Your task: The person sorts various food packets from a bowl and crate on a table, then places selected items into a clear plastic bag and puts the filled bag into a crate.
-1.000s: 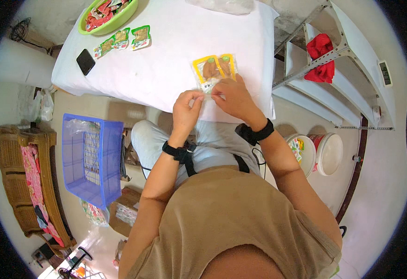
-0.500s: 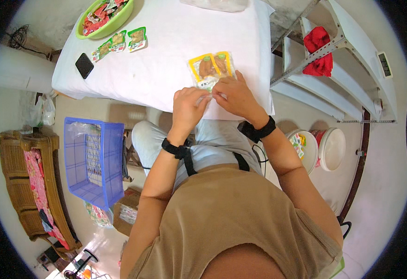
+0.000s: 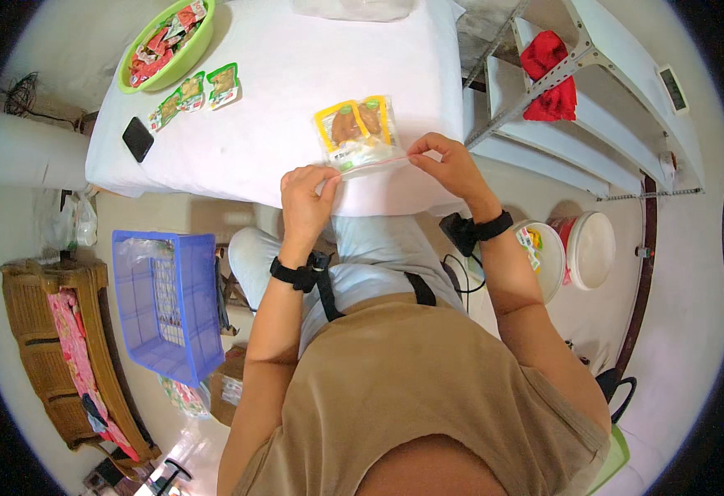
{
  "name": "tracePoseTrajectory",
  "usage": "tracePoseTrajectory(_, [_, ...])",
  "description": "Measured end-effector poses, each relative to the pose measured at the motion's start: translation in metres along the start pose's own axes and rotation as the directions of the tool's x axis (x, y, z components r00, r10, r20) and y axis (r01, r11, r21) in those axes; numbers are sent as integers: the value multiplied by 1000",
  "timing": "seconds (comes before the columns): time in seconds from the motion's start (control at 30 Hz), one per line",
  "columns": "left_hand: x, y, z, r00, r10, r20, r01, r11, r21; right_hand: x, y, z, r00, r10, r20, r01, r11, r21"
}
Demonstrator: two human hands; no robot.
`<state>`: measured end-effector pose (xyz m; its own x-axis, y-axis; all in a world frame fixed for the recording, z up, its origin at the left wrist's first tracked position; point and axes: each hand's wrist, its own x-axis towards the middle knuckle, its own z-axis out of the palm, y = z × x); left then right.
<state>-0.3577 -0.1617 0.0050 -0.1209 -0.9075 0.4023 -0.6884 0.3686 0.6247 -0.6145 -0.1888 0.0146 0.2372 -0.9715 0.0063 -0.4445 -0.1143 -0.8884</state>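
Note:
A clear plastic zip bag (image 3: pixel 372 163) lies near the front edge of the white-covered table. In it are yellow-edged snack packets (image 3: pixel 345 128) with brown pieces showing through. My left hand (image 3: pixel 305 198), closed in a pinch, grips the left end of the bag's near edge. At the right end of that edge, the thumb and forefinger of my right hand (image 3: pixel 453 172) pinch the corner. Between my hands the edge is stretched nearly straight, with a thin reddish line along it. Both wrists wear black straps.
Green-edged snack packets (image 3: pixel 223 84) and a black phone (image 3: pixel 138 139) lie to the left on the table (image 3: pixel 271 107). Behind them stands a green basin (image 3: pixel 205 37) of red packets. A blue crate (image 3: pixel 200 306) is at lower left, white shelving (image 3: pixel 618 116) and buckets (image 3: pixel 591 250) at right.
My hands were close together at the bag's near edge; now they are apart, the right one moved outward to the corner. The whole view has shifted slightly.

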Motion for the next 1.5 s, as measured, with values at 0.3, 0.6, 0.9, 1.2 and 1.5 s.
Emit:
tracePoseTrajectory(0.3, [-1, -3, -1, 998, -55, 34, 57, 998, -34, 3, 5, 7, 999, -17, -33, 20, 992, 123])
tracePoseTrajectory(0.6, [2, -5, -3, 994, -32, 107, 29, 999, 31, 3, 0, 17, 972, -198, -130, 189, 979, -80])
tracePoseTrajectory(0.9, [43, 52, 32, 970, 184, 161, -172, 982, -81, 4, -4, 17, 946, -290, -147, 261, 947, -188])
tracePoseTrajectory(1.2, [33, 57, 38, 978, 147, 150, -136, 988, -77, -2, 6, 14, 957, -275, -89, 263, 956, -130])
tracePoseTrajectory(1.5, [8, 47, 18, 945, 250, 211, -265, 963, 48, -19, 7, 7, 973, -230, -13, 228, 969, -100])
